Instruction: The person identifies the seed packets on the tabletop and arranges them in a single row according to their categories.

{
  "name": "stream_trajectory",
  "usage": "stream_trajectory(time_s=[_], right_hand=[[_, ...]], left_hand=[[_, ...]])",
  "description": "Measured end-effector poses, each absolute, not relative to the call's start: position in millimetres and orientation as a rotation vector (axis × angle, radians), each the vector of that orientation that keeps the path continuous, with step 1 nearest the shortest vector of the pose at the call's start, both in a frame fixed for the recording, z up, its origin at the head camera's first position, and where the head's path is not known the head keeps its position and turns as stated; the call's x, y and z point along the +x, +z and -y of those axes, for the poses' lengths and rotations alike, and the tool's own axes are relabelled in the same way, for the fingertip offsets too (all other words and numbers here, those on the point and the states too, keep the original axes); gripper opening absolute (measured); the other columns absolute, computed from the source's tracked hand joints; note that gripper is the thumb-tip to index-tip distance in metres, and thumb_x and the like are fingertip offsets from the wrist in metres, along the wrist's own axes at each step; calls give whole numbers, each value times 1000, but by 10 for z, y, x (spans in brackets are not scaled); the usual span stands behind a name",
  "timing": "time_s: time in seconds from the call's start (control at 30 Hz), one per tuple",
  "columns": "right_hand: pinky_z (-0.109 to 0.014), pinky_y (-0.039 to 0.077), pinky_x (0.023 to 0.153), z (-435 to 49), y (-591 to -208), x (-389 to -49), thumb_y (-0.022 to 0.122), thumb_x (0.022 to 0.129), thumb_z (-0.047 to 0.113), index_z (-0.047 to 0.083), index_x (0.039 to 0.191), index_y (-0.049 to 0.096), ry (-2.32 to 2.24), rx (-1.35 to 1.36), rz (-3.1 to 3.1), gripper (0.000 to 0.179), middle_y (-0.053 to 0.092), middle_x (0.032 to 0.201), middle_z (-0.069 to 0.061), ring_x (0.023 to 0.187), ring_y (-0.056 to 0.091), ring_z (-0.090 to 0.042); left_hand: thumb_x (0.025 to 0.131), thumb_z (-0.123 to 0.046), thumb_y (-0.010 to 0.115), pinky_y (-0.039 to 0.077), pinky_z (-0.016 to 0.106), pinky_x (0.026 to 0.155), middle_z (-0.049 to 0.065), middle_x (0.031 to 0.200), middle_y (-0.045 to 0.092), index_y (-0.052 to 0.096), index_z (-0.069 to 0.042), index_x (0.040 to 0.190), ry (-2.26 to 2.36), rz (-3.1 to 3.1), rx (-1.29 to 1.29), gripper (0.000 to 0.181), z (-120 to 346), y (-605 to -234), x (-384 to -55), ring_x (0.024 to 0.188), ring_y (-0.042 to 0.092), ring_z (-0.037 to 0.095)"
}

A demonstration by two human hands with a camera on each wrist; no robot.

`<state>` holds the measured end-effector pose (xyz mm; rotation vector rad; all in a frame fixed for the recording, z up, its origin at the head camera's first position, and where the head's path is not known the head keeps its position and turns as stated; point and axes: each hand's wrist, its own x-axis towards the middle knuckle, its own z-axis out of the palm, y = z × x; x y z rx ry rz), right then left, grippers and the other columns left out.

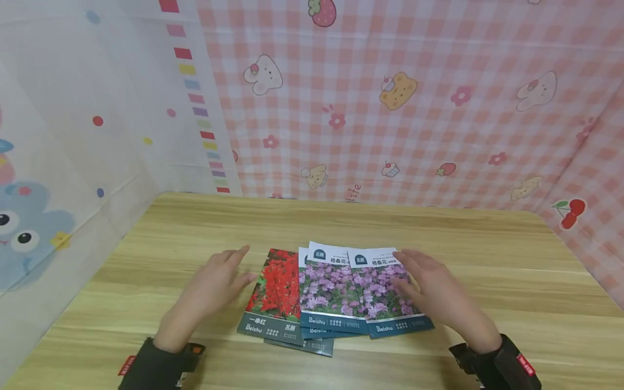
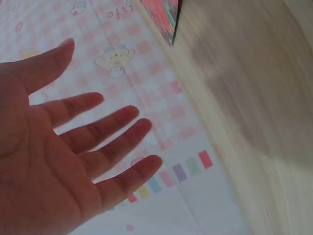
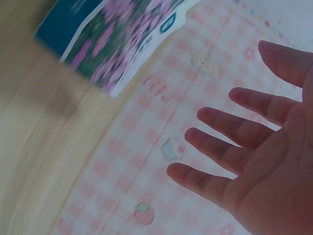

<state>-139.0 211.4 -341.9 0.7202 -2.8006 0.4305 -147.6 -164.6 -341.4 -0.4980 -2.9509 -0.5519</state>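
Note:
Several flower seed packets lie overlapping on the wooden table in the head view. On the left is a packet with red flowers (image 1: 280, 287); beside it are a purple-flower packet (image 1: 331, 292) and another purple-flower packet (image 1: 382, 292), with edges of more packets showing beneath. My left hand (image 1: 209, 287) is just left of the red packet, its fingers spread and holding nothing, as the left wrist view shows. My right hand (image 1: 436, 284) hovers by the right edge of the rightmost purple packet, fingers extended and apart. The right wrist view shows its palm bare.
The wooden table (image 1: 487, 244) runs back to a pink checked cloth (image 1: 390, 135) with cartoon prints. A white cloth (image 1: 122, 81) hangs along the left side, and more checked cloth closes off the right. Dark bands (image 1: 161, 363) wrap both wrists.

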Motion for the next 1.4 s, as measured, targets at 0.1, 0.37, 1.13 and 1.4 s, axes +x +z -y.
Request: stream_trajectory(time_s=[0.1, 0.37, 1.13, 1.4], right_hand=[[-60, 42, 88, -2010, -3429, -1378, 63, 84, 23, -1, 125, 48, 402, 760, 2789, 50, 53, 122, -25, 111, 47, -40], [-52, 46, 88, -1674, -3483, -1319, 63, 83, 27, 2, 119, 55, 380, 891, 2756, 45, 59, 117, -18, 107, 52, -33], [-44, 47, 88, -968, -3638, -1042, 59, 86, 29, 8, 118, 56, 362, 1465, 2646, 39, 61, 114, -5, 108, 52, -16], [-50, 45, 89, -924, -3691, -1021, 57, 87, 31, 11, 121, 54, 332, 1548, 2708, 40, 61, 118, -2, 110, 51, -15]], left_hand=[[87, -29, 57, 41, 60, 89, 32, 120, 50, 40, 4, 130, -582, 3009, -443, 56, 1605, -3404, -1468, 108, 46, 46], [86, -30, 59, 44, 57, 88, 31, 117, 53, 46, 5, 123, -617, 3140, -344, 53, 1485, -3421, -1426, 107, 48, 45], [77, -29, 69, 50, 48, 79, 24, 97, 60, 53, 9, 107, -453, 3224, -427, 51, 1375, -3549, -1357, 90, 55, 36], [77, -27, 69, 49, 41, 66, 13, 80, 55, 55, 5, 100, -500, 3223, -373, 43, 1369, -3564, -1365, 73, 50, 23]])
